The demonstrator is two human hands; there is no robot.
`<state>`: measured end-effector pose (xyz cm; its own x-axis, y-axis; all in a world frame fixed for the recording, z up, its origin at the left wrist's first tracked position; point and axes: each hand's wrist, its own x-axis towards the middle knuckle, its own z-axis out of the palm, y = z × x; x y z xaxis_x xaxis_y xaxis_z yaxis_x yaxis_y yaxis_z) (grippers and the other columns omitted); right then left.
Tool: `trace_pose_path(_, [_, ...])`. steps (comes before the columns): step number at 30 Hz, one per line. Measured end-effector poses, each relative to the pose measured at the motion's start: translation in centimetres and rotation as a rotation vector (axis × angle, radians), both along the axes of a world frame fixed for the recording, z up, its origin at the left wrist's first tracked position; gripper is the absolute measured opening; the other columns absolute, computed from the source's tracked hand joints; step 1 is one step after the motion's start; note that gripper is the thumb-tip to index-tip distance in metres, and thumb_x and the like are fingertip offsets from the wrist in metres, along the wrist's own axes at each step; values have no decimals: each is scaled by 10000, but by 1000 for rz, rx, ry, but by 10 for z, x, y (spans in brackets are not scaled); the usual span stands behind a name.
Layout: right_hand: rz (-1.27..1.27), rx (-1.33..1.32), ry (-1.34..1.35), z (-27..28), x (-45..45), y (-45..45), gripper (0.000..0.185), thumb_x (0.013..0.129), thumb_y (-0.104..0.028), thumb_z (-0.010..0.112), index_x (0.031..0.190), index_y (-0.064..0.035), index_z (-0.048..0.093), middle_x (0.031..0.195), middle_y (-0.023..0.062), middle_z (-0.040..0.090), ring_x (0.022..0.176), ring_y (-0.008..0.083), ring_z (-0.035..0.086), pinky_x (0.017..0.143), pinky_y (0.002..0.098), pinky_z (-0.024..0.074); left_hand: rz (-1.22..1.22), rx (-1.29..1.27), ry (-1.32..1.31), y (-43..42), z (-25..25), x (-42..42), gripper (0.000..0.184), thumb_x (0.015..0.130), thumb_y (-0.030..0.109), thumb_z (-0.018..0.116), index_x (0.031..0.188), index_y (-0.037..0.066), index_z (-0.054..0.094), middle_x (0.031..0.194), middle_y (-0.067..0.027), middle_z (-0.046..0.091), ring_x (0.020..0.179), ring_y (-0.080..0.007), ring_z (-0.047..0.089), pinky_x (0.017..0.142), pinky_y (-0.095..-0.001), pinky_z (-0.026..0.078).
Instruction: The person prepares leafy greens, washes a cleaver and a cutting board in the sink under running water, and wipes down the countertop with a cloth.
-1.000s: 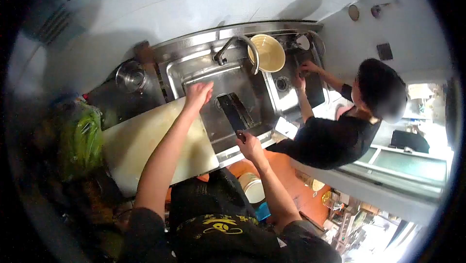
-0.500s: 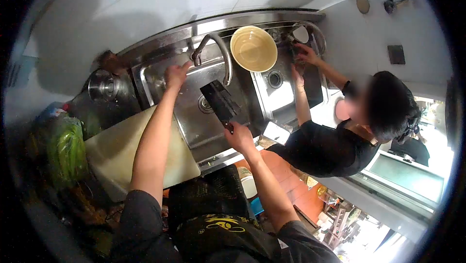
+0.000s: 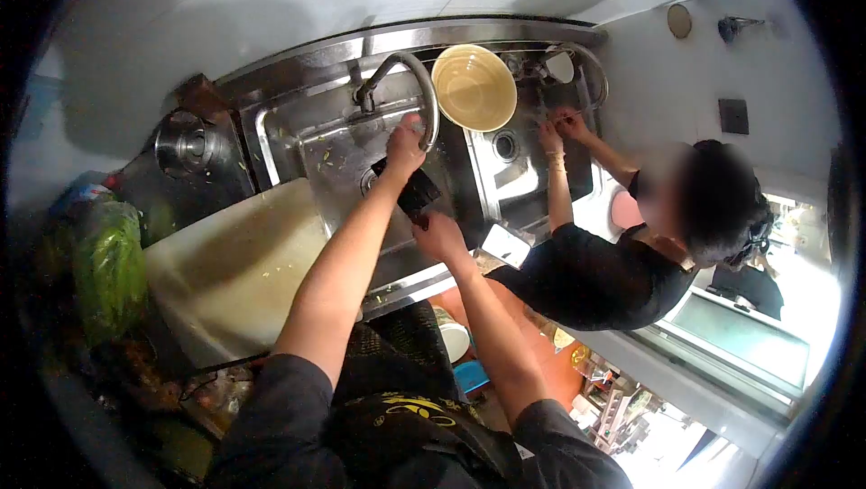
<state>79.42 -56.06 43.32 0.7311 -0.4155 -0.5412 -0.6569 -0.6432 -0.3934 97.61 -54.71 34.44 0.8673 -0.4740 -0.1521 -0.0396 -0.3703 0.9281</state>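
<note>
Currently, the right hand [image 3: 441, 236] has its grip closed on the dark cleaver [image 3: 419, 196], over the left sink basin [image 3: 332, 161]. The left hand [image 3: 406, 148] is beside the faucet [image 3: 429, 95]; its grip cannot be determined. Apparent step: blade positioning, calling for finger clearance.

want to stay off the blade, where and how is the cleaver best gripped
Probably by the handle of the cleaver, coming from the near side of the sink, where the right hand holds it: its broad dark blade points away over the basin, leaving the handle end nearest.
</note>
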Motion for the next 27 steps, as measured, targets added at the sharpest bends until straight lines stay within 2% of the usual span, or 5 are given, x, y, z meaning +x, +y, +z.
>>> trace_pose_path(3, [11, 28, -79, -19, 14, -2, 309, 752, -254, 611, 924, -1, 648, 866, 244, 650, 868, 423, 618, 768, 471, 487, 85, 74, -369, 23, -32, 5, 405, 797, 313, 652, 1094, 39, 617, 985, -221, 654, 880, -416, 624, 774, -449, 481])
trace_pose_path(7, [-15, 163, -69, 4, 45, 1, 314, 745, -242, 607, 932, 4, 661, 840, 240, 652, 841, 408, 631, 743, 443, 489, 202, 129, 99, 71, -31, 35, 278, 870, 278, 567, 953, 47, 696, 919, -193, 678, 886, -371, 632, 788, -424, 476])
trace_pose_path(11, [-4, 190, -166, -10, 52, 7, 327, 743, -244, 620, 952, 1, 674, 827, 236, 654, 827, 389, 643, 732, 427, 490, 344, 10, -5, 105, -15, 35, 270, 898, 233, 526, 885, 23, 694, 881, -138, 703, 824, -317, 658, 755, -392, 484])
trace_pose_path(16, [-8, 183, -101, -10, 54, 7, 352, 745, -245, 643, 995, 1, 678, 839, 236, 662, 826, 371, 653, 743, 415, 494, 384, -186, 339, 117, -37, 30, 203, 881, 144, 533, 908, 7, 680, 770, -108, 706, 731, -172, 664, 726, -304, 494])
trace_pose_path(27, [62, 105, -167, -17, 71, -6, 305, 745, -272, 647, 918, -26, 694, 817, 214, 661, 826, 374, 648, 739, 435, 499, 440, -95, 120, 135, -44, 20, 118, 772, 90, 679, 842, -4, 689, 764, -122, 702, 721, -199, 675, 687, -307, 510])
